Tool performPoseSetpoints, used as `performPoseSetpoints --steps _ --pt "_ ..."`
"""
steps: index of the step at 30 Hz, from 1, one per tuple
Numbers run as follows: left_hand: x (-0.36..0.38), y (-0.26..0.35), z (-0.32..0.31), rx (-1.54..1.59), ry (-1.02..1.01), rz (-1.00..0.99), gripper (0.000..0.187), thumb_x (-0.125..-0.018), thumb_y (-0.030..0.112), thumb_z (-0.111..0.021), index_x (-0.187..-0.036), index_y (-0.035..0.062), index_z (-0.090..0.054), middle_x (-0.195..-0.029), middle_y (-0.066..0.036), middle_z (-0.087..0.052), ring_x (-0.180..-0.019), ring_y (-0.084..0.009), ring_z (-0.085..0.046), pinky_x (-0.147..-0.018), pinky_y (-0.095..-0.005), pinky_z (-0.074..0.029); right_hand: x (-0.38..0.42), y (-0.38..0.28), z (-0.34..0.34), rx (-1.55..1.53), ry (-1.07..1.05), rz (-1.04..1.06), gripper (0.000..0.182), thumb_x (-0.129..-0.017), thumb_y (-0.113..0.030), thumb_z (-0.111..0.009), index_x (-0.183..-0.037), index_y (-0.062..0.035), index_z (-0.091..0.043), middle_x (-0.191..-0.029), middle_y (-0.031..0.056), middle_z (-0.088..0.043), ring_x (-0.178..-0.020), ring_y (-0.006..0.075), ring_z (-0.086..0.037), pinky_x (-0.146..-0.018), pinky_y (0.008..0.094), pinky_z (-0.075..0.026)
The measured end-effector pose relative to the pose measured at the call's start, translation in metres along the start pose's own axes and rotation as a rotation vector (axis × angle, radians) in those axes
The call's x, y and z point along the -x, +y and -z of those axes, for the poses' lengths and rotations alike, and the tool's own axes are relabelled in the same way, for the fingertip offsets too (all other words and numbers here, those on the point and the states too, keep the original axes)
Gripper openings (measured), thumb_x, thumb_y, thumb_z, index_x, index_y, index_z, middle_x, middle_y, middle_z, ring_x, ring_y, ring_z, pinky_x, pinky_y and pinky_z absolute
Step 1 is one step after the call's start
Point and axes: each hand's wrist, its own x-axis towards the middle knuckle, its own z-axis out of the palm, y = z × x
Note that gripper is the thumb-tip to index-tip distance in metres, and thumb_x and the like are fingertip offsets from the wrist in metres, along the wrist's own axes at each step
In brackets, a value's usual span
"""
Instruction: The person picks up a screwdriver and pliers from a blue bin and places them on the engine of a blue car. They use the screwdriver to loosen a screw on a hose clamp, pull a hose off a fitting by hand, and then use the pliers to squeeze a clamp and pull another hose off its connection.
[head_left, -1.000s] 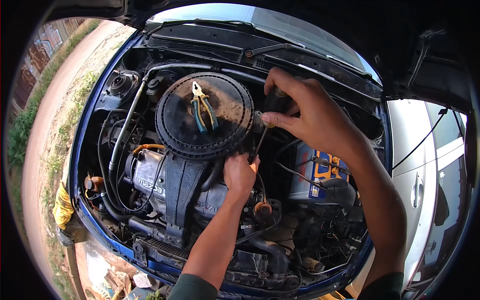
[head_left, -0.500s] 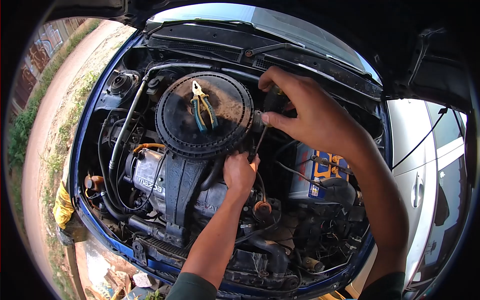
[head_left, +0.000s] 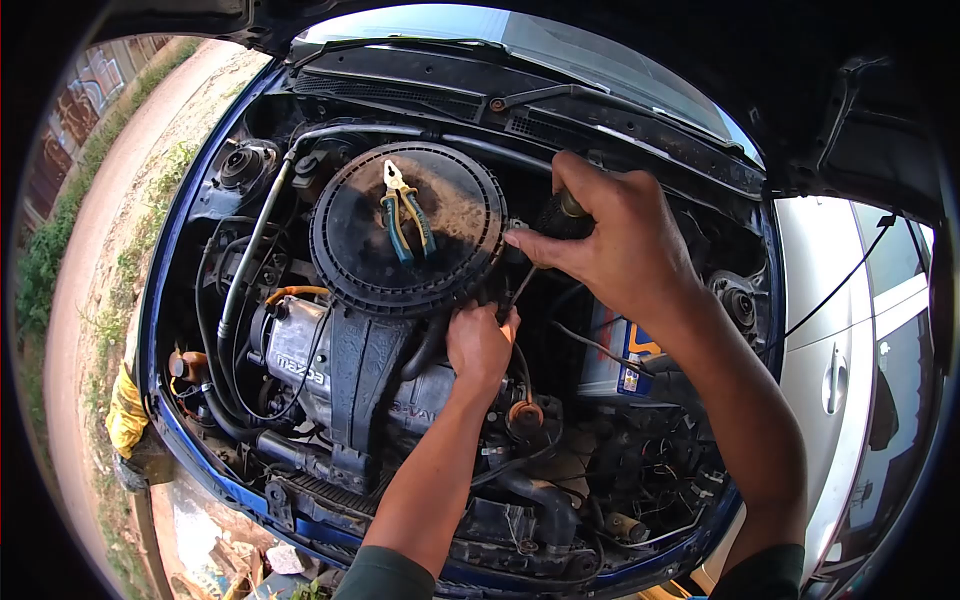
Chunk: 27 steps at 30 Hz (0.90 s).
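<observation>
My right hand [head_left: 630, 240] is closed around the dark handle of a screwdriver [head_left: 562, 217], whose thin shaft slants down and left beside the air filter housing [head_left: 335, 235]. Just below the housing's edge, my left hand [head_left: 480, 345] has its fingers pressed together near the lower end of that shaft. What lies between those fingers is hidden. Pliers [head_left: 413, 225] with teal and yellow handles rest on the dusty round lid of the housing.
Around my hands lies the engine bay, with an engine cover [head_left: 300, 358] marked mazda and a battery [head_left: 610, 375] at the right. Hoses and a metal pipe [head_left: 240, 275] run along the left. A raised hood [head_left: 850, 110] hangs overhead; a white car [head_left: 820, 300] stands close on the right.
My right hand has shifted a little right with the screwdriver handle, and the shaft leans more. My left hand and the pliers have stayed in place.
</observation>
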Motion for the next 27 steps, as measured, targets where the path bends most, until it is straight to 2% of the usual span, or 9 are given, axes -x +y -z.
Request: performPoseSetpoints --steps 3,6,8,11,13,16,21,25,27 --pt "0.000 0.000 0.000 -0.004 -0.006 -0.001 0.037 -0.086 0.038 -0.081 -0.101 0.0034 -0.082 -0.099 -0.024 -0.073 -0.096 -0.0417 -0.069 -0.088 -0.0495 -0.056 -0.002 0.004 -0.010 0.106 0.033 -0.169 0.037 -0.090 -0.016 -0.082 -0.113 0.0032 -0.060 -0.090 0.0215 -0.073 -0.082 0.0329 -0.076 -0.073 0.0437 -0.058" --pt "-0.001 0.000 0.000 -0.013 -0.029 0.006 0.034 -0.087 0.035 -0.081 -0.098 0.0030 -0.081 -0.099 -0.023 -0.073 -0.096 -0.0412 -0.069 -0.087 -0.0491 -0.057 -0.007 0.015 -0.018 -0.195 0.264 0.177 0.035 -0.094 -0.014 -0.077 -0.118 0.0001 -0.057 -0.098 0.0209 -0.071 -0.089 0.0327 -0.074 -0.083 0.0449 -0.056" --pt "-0.001 0.001 0.000 -0.018 -0.035 0.004 0.031 -0.087 0.032 -0.081 -0.095 0.0026 -0.080 -0.100 -0.021 -0.073 -0.095 -0.0406 -0.070 -0.085 -0.0487 -0.058 -0.012 0.011 -0.007 -0.414 -0.133 0.124 0.032 -0.097 -0.010 -0.071 -0.123 -0.0039 -0.054 -0.115 0.0185 -0.069 -0.104 0.0307 -0.069 -0.095 0.0462 -0.052" --pt "0.003 0.001 0.001 -0.020 0.030 -0.029 0.031 -0.087 0.033 -0.081 -0.095 0.0022 -0.080 -0.099 -0.021 -0.073 -0.095 -0.0410 -0.070 -0.086 -0.0489 -0.058 -0.013 0.012 -0.003 -0.472 -0.260 0.249 0.037 -0.098 -0.006 -0.069 -0.132 -0.0084 -0.054 -0.121 0.0076 -0.062 -0.114 0.0198 -0.064 -0.087 0.0379 -0.056" --pt "0.002 0.001 0.002 -0.026 0.021 -0.034 0.032 -0.087 0.033 -0.081 -0.094 0.0018 -0.080 -0.098 -0.022 -0.073 -0.096 -0.0412 -0.070 -0.086 -0.0491 -0.058 -0.012 0.007 0.006 -0.482 -0.358 0.188 0.036 -0.098 -0.004 -0.068 -0.132 -0.0074 -0.054 -0.131 0.0083 -0.057 -0.119 0.0201 -0.061 -0.092 0.0374 -0.056" --pt "0.001 0.000 0.001 -0.005 0.021 -0.017 0.032 -0.087 0.032 -0.081 -0.094 0.0016 -0.080 -0.098 -0.022 -0.073 -0.096 -0.0412 -0.070 -0.087 -0.0493 -0.058 -0.009 0.003 0.008 -0.460 -0.324 0.170 0.033 -0.098 -0.005 -0.069 -0.128 -0.0061 -0.056 -0.120 0.0095 -0.064 -0.109 0.0189 -0.064 -0.087 0.0372 -0.054" --pt "0.001 -0.002 0.000 0.005 -0.004 0.004 0.038 -0.086 0.038 -0.081 -0.101 0.0030 -0.082 -0.101 -0.025 -0.074 -0.097 -0.0413 -0.070 -0.088 -0.0495 -0.057 -0.004 0.008 -0.005 -0.141 -0.026 0.000 0.030 -0.097 -0.022 -0.077 -0.115 -0.0043 -0.060 -0.072 0.0140 -0.065 -0.067 0.0205 -0.064 -0.067 0.0393 -0.047" --pt "0.002 -0.001 0.001 -0.003 0.016 -0.020 0.039 -0.086 0.039 -0.081 -0.102 0.0031 -0.082 -0.101 -0.025 -0.074 -0.098 -0.0404 -0.071 -0.088 -0.0487 -0.057 -0.003 0.010 -0.010 -0.142 0.038 0.011 0.032 -0.097 -0.024 -0.077 -0.115 -0.0029 -0.060 -0.069 0.0150 -0.063 -0.062 0.0215 -0.063 -0.064 0.0398 -0.048" --pt "0.001 -0.001 0.001 -0.002 0.005 -0.009 0.039 -0.086 0.039 -0.081 -0.103 0.0030 -0.082 -0.101 -0.024 -0.075 -0.097 -0.0401 -0.071 -0.088 -0.0483 -0.058 -0.003 0.003 -0.007 -0.119 -0.011 0.004 0.030 -0.097 -0.017 -0.074 -0.113 -0.0010 -0.055 -0.080 0.0221 -0.068 -0.070 0.0332 -0.070 -0.071 0.0455 -0.052"
